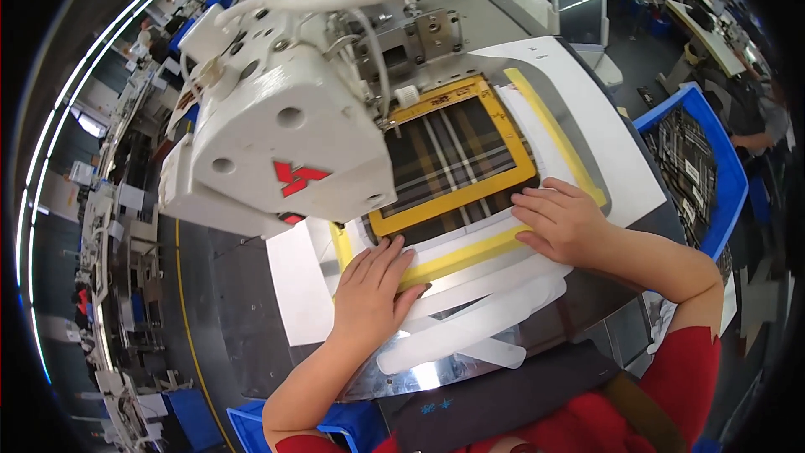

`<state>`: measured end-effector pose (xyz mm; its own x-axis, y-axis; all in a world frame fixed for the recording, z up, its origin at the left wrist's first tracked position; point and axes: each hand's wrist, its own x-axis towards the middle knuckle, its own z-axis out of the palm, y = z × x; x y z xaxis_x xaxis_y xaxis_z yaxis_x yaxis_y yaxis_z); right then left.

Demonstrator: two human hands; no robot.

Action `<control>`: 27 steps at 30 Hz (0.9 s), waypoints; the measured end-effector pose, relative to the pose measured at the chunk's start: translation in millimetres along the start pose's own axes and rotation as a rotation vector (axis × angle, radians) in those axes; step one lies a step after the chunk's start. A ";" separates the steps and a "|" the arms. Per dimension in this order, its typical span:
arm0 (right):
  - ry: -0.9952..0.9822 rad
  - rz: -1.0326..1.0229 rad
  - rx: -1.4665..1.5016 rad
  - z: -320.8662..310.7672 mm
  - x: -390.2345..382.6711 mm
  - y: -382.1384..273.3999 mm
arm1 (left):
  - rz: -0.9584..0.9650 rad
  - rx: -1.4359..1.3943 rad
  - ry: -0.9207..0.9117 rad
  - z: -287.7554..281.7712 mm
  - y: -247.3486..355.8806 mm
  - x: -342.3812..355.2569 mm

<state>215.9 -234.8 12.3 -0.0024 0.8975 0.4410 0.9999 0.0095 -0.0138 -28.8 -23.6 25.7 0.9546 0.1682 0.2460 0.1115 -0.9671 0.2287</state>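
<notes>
Plaid fabric (463, 148) beyond both hands (366, 292) (568, 223)

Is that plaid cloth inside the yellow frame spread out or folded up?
Spread out: within the yellow frame, the plaid cloth lies flat, its pattern running unbroken. Whether its hidden edges fold, I cannot tell.

Plaid fabric (457, 153) beneath a yellow frame (453, 203) at a white machine (268, 130)

The left hand (369, 289) rests beside the frame's near left corner, the right hand (568, 222) beside its near right, both palm-down.
</notes>
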 end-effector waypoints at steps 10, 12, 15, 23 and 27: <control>0.032 -0.046 0.036 -8.8 -4.3 12.4 | 0.001 0.052 -0.023 -4.6 4.4 2.2; 0.134 0.109 0.056 -25.3 -15.1 31.3 | 0.013 0.057 -0.017 -5.5 4.5 1.7; 0.297 0.777 0.008 -66.8 -62.5 107.1 | 0.011 0.053 0.010 -4.4 5.3 0.4; -0.132 1.316 -0.305 -37.7 -261.5 221.2 | -0.039 0.044 0.013 -3.2 8.7 5.7; 0.144 1.326 -0.279 -40.9 -262.5 224.5 | -0.050 0.017 0.026 -3.1 6.2 3.9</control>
<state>441.7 -486.3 -69.9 0.9385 0.1090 0.3276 0.2199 -0.9203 -0.3236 -25.2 -28.3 31.0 0.9402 0.2212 0.2592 0.1638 -0.9604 0.2255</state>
